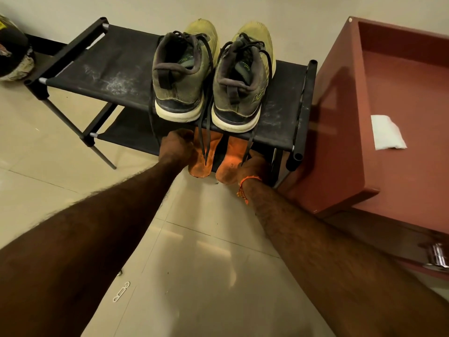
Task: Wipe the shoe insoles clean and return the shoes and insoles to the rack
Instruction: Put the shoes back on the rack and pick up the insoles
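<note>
Two olive-green sneakers, the left shoe (181,71) and the right shoe (241,79), stand side by side on the top shelf of a black fabric shoe rack (97,66), heels toward me, laces hanging down. Below them two orange insoles lie on the lower shelf, sticking out over its front edge. My left hand (178,148) grips the left insole (206,154) at its outer side. My right hand (252,167) holds the right insole (230,164) at its heel side. The insoles' front ends are hidden under the top shelf.
A reddish-brown table (364,117) stands right against the rack, with a white wipe (387,132) lying on it. A dark bag (13,49) sits on the floor at far left. A small white clip (121,291) lies on the beige tiled floor near my left arm.
</note>
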